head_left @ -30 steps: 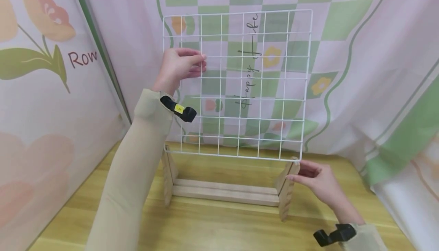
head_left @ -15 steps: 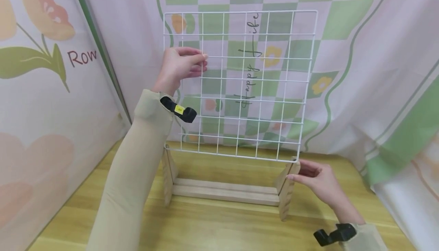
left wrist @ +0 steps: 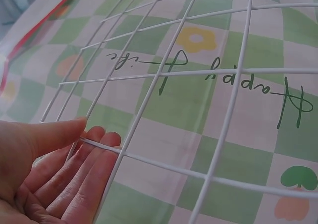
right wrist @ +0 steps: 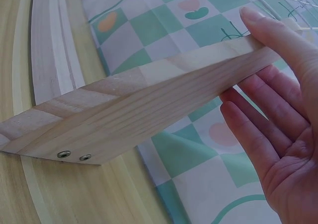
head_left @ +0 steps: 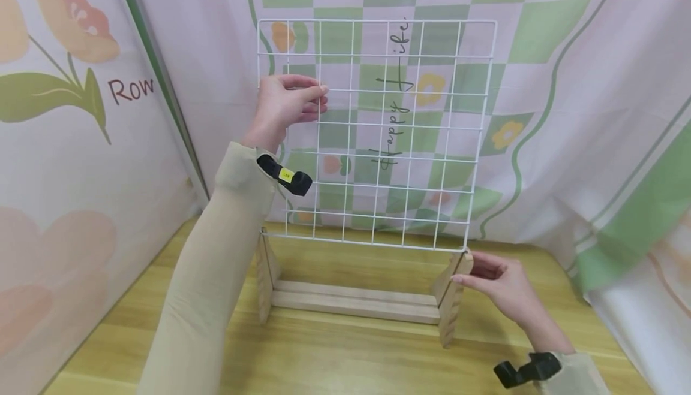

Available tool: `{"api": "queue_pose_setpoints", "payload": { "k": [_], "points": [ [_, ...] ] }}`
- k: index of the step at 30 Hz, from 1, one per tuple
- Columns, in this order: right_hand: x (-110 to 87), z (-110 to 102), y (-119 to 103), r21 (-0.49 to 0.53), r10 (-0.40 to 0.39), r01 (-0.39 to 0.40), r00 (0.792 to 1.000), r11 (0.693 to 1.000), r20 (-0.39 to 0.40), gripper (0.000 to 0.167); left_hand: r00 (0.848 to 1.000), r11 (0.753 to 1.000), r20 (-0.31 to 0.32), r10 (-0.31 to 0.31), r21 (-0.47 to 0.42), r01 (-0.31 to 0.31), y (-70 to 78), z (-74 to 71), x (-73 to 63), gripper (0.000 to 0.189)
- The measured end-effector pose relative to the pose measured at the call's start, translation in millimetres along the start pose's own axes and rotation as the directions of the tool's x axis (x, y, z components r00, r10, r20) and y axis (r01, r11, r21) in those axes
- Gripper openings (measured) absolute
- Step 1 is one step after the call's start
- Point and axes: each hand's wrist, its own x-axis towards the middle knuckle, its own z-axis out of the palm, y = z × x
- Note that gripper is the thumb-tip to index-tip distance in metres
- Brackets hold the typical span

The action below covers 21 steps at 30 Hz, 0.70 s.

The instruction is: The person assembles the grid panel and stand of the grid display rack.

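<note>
A white wire grid panel (head_left: 371, 124) stands upright above a wooden stand (head_left: 356, 304). My left hand (head_left: 288, 101) pinches a wire on the panel's left part; in the left wrist view the thumb (left wrist: 54, 134) lies over the wire with the fingers behind. The panel's lower left corner meets the top of the stand's left side board (head_left: 263, 275). Its lower right corner is at the top of the grooved right side board (head_left: 453, 299); whether it sits in the groove I cannot tell. My right hand (head_left: 499, 284) grips that board near its top, thumb on the front edge.
The stand rests on a wood-grain table (head_left: 335, 365). Behind it hangs a green and white checked cloth (head_left: 550, 29) with lettering. A flower-printed cloth (head_left: 65, 161) covers the left side. Two screw heads (right wrist: 63, 154) show low on the right side board.
The panel's lower right corner has shifted slightly left, toward the top of the right side board. Its upper right corner swung right, then slightly back. Both hands stay nearly in place.
</note>
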Motion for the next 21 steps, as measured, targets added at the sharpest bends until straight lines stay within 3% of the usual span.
{"api": "queue_pose_setpoints", "payload": {
  "k": [15, 21],
  "points": [
    [0.6, 1.1, 2.2, -0.005, 0.0, 0.0, 1.0, 1.0, -0.001, 0.047, 0.999, 0.999, -0.001, 0.046, 0.008, -0.046, -4.2, 2.6, -3.4, 0.021],
    [0.8, 0.8, 3.7, -0.005, -0.001, 0.001, 1.0, 1.0, -0.009, 0.048, 0.995, 0.995, -0.004, 0.098, 0.025, -0.098, -6.2, 1.4, -8.7, 0.021]
  ]
}}
